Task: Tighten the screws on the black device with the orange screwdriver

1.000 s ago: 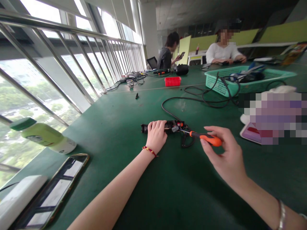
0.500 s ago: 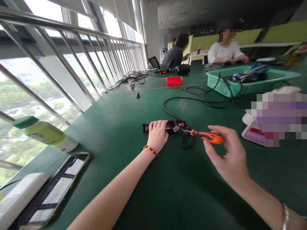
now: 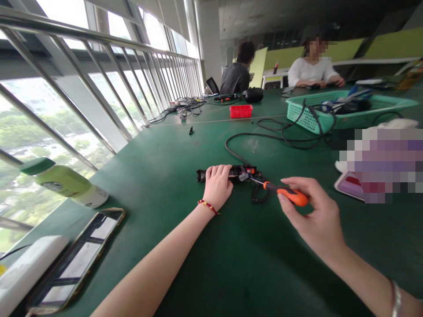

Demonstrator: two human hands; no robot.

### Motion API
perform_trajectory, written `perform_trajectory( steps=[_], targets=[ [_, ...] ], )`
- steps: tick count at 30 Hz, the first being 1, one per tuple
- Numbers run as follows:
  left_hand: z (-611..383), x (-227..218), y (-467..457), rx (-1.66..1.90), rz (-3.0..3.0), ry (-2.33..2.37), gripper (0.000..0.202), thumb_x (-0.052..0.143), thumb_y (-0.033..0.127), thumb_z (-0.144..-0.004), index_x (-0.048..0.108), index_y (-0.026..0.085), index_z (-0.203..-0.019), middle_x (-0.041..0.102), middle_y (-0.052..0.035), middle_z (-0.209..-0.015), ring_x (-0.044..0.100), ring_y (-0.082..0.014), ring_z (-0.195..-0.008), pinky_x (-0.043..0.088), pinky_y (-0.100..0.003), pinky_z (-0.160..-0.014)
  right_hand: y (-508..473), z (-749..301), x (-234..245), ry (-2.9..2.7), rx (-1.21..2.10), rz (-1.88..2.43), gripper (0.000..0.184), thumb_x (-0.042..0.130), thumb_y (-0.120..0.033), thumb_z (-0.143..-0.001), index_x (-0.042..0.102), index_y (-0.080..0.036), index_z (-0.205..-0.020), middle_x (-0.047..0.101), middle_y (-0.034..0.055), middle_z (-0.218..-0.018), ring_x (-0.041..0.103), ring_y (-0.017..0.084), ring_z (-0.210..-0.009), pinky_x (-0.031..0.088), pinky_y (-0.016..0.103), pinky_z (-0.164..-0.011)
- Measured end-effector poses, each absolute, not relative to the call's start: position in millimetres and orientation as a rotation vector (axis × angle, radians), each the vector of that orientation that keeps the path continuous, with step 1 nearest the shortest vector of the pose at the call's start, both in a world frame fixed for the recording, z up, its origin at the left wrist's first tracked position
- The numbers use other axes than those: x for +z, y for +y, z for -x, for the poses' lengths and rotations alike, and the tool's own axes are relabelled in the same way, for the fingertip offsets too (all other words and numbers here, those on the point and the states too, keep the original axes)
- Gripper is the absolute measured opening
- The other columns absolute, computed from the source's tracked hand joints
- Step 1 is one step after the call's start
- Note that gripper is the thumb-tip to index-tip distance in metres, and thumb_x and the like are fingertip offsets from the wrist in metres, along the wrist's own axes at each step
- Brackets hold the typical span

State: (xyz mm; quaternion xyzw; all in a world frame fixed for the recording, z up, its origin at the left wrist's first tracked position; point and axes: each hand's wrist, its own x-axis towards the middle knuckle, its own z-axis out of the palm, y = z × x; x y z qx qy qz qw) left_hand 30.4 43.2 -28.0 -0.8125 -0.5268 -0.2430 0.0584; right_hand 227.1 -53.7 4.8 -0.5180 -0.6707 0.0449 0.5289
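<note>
One black device (image 3: pixel 235 174) with exposed wires at its right end lies on the green tabletop (image 3: pixel 158 176), well in from the left edge. Of the hands, the left hand (image 3: pixel 218 184) is curled partly closed over the device's body, fingers on top. The right hand (image 3: pixel 317 211) pinches an orange-and-black screwdriver (image 3: pixel 292 195) between thumb and fingers, palm open; its shaft points into the wires, though whether the tip touches them I cannot tell. Toward the tabletop's far edge sits a red bin (image 3: pixel 241 111); by the left edge, a green-capped bottle (image 3: pixel 66 182).
</note>
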Motion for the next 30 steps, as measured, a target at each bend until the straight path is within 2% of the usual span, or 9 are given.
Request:
perform_trajectory(
  steps=[3, 9, 15, 21, 26, 30],
  targets=[
    [-30.0, -28.4, 43.6, -0.752, 2.464, -1.596, 0.040, 0.047, 0.012, -0.078, 0.052, 0.017, -0.117, 0.060, -0.0074, -0.111, 0.049, -0.0241, -0.107, 0.032, -0.040, -0.102, -54.9, -226.6, 5.6, -1.643, 0.171, 1.268, 0.012, 0.059, -0.029, -0.081, 0.060, -0.022, -0.091, 0.066, 0.0014, -0.074, 0.064, 0.017, -0.066, 0.051, 0.029, -0.062],
    [-29.2, -31.5, 45.7, -0.771, 2.473, -1.592, 0.040, 0.048, 0.012, -0.077, 0.051, 0.018, -0.117, 0.060, -0.0068, -0.112, 0.049, -0.0238, -0.108, 0.032, -0.040, -0.102, -53.3, -228.3, 3.8, -1.571, 0.091, 1.227, 0.026, 0.062, -0.028, -0.079, 0.058, -0.021, -0.104, 0.066, 0.0057, -0.093, 0.065, 0.019, -0.081, 0.052, 0.031, -0.072],
    [-28.6, -31.9, 46.4, -0.775, 2.467, -1.589, 0.040, 0.048, 0.012, -0.077, 0.052, 0.017, -0.116, 0.060, -0.0067, -0.111, 0.049, -0.0237, -0.107, 0.032, -0.040, -0.102, -54.5, -227.0, 5.0, -1.640, 0.146, 1.262, 0.014, 0.060, -0.028, -0.081, 0.060, -0.021, -0.092, 0.067, 0.0019, -0.076, 0.065, 0.017, -0.068, 0.051, 0.028, -0.062],
    [-28.9, -31.4, 46.3, -0.771, 2.470, -1.600, 0.041, 0.048, 0.012, -0.077, 0.052, 0.019, -0.117, 0.060, -0.0066, -0.111, 0.049, -0.0239, -0.107, 0.032, -0.041, -0.102, -52.5, -227.8, 3.9, -1.567, 0.047, 1.226, 0.028, 0.061, -0.028, -0.079, 0.057, -0.021, -0.105, 0.064, 0.0059, -0.091, 0.064, 0.019, -0.080, 0.053, 0.033, -0.071],
    [-29.1, -31.4, 46.3, -0.770, 2.471, -1.602, 0.040, 0.048, 0.012, -0.077, 0.052, 0.019, -0.117, 0.060, -0.0064, -0.111, 0.049, -0.0240, -0.108, 0.032, -0.041, -0.103, -53.2, -228.1, 6.3, -1.637, 0.130, 1.275, 0.012, 0.058, -0.030, -0.081, 0.062, -0.022, -0.089, 0.067, 0.0023, -0.071, 0.065, 0.018, -0.064, 0.051, 0.030, -0.059],
    [-28.8, -32.0, 46.6, -0.772, 2.468, -1.594, 0.040, 0.048, 0.013, -0.078, 0.052, 0.018, -0.117, 0.060, -0.0066, -0.112, 0.049, -0.0240, -0.108, 0.032, -0.041, -0.103, -53.8, -228.7, 8.3, -1.675, 0.095, 1.242, 0.014, 0.056, -0.026, -0.082, 0.069, -0.022, -0.085, 0.068, 0.0026, -0.067, 0.063, 0.017, -0.059, 0.051, 0.031, -0.055]
  ],
)
